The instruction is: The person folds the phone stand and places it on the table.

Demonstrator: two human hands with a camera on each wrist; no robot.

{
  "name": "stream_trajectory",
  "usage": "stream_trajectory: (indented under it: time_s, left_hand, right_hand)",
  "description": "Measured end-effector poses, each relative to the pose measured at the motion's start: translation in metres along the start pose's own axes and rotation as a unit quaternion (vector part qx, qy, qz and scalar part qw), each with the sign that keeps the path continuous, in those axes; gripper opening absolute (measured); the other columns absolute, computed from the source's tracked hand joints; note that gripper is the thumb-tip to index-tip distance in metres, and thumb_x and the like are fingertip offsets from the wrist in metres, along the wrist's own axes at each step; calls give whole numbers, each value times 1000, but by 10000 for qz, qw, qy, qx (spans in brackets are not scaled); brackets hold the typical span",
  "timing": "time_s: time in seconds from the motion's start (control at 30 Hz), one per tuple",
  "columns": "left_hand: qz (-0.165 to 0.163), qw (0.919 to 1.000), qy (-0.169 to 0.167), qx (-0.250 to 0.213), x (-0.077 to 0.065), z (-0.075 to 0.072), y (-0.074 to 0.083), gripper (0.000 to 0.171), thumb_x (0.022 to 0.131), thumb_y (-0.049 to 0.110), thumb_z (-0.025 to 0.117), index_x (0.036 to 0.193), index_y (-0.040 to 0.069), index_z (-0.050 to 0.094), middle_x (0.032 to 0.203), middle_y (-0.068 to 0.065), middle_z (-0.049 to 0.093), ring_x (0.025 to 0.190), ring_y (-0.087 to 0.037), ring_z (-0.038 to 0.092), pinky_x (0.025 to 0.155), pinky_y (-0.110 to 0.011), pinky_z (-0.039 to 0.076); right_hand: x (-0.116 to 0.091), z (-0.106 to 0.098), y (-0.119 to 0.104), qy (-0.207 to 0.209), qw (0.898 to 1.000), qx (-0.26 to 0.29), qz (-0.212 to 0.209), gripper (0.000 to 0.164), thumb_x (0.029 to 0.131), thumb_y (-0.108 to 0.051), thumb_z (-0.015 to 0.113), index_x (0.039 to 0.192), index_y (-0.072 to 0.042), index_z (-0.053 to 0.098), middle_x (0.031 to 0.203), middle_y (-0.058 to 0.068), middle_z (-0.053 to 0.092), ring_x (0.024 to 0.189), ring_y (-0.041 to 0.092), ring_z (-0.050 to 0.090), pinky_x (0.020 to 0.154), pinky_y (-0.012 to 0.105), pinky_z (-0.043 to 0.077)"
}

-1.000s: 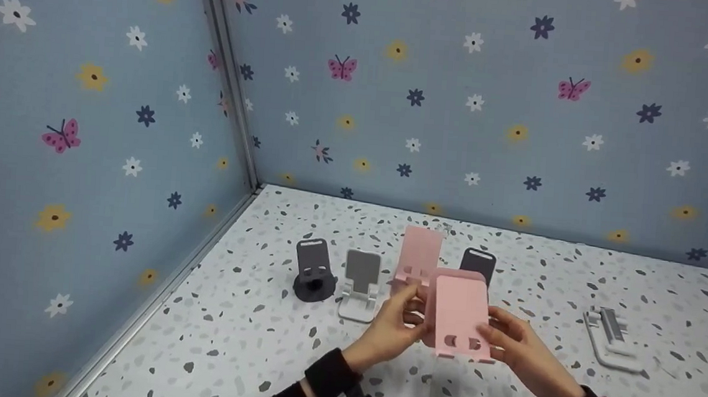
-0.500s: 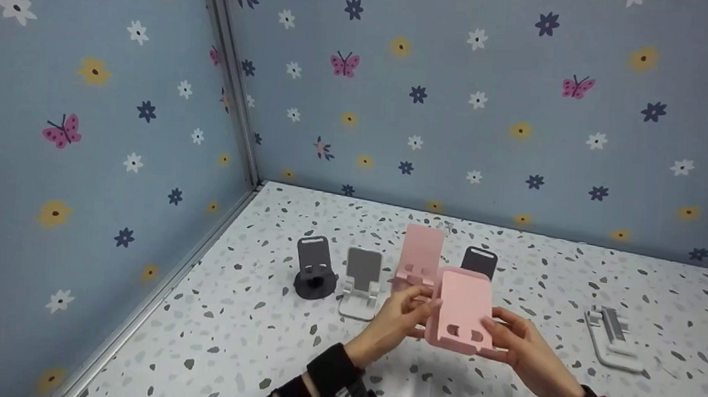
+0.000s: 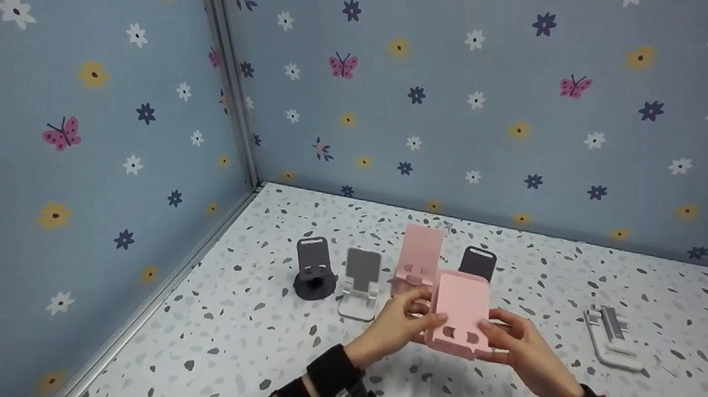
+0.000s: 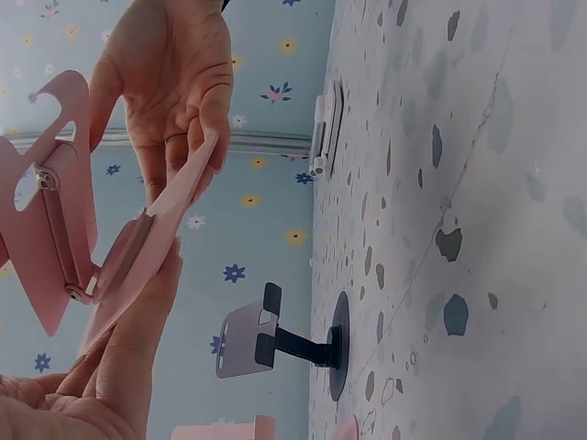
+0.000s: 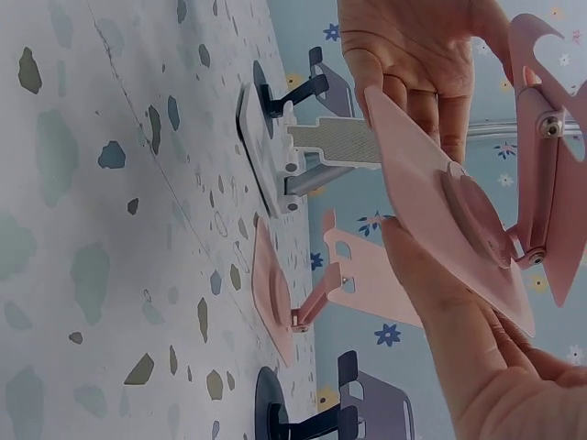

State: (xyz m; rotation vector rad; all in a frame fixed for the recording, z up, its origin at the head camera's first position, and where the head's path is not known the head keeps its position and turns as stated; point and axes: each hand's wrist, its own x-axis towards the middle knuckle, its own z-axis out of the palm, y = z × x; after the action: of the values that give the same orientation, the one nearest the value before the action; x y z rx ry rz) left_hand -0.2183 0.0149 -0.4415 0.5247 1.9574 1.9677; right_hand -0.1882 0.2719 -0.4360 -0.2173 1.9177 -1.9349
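A pink phone stand is held up over the table between both hands. My left hand grips its left side, thumb on the front panel near the two cut-outs. The right hand holds the opposite side, its thumb also on the panel. In the left wrist view, the pink base plate and the panel stand apart at an angle, joined by a hinged arm. Fingers of both hands support the base plate from outside, as the right wrist view also shows. A second pink phone stand stands just behind.
On the speckled table stand a dark round-based phone stand and a white-and-grey one. Another dark stand is partly hidden behind the held one. A folded white stand lies at right. Flowered walls enclose the back and left.
The held stand's front panel has swung closer to its base plate. My left thumb has moved from the left edge onto the panel's front. The other stands have stayed put.
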Motion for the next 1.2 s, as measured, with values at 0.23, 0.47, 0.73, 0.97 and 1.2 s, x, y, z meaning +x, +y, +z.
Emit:
stream_trajectory:
  time_s: [0.23, 0.47, 0.73, 0.97, 1.2]
  left_hand:
    - [-3, 10000, -27, 43, 0, 1, -1, 43, 103, 11, 71, 143, -2, 62, 113, -18, 76, 94, -15, 75, 80, -36, 70]
    - [-101, 9999, 3, -15, 1, 2, -2, 38, 102, 8, 72, 136, -5, 63, 110, -17, 76, 89, -15, 75, 78, -34, 70]
    - [-193, 9998, 89, 5, 2, 2, -5, 37, 100, 5, 73, 134, -6, 63, 111, -19, 75, 90, -16, 74, 77, -32, 70]
    - [-113, 9998, 132, 59, 0, 4, -4, 36, 99, 1, 74, 132, -7, 62, 109, -20, 75, 87, -14, 72, 75, -34, 70]
    - [-136, 9996, 210, 150, -2, 6, -4, 38, 99, 2, 74, 134, -6, 62, 111, -20, 76, 90, -16, 74, 78, -36, 70]
  right_hand:
    - [0, 0, 0, -103, 9998, 140, -94, 35, 116, -19, 53, 144, 2, 53, 114, -4, 77, 108, 10, 75, 95, 33, 67]
    - [0, 0, 3, -135, 9996, 29, -242, 39, 115, -16, 54, 146, 8, 52, 112, -5, 79, 104, 8, 76, 91, 31, 68]
    - [1, 1, 4, -20, 9998, -87, -160, 45, 115, -18, 56, 148, 11, 48, 113, -5, 80, 103, 8, 77, 89, 30, 68]
    - [1, 2, 4, 123, 9993, -290, -181, 43, 113, -16, 60, 145, 11, 51, 112, -4, 81, 101, 9, 78, 86, 30, 69]
    - [0, 3, 2, 222, 9991, -357, -108, 47, 112, -18, 61, 145, 13, 49, 112, -2, 80, 100, 9, 78, 86, 31, 69]
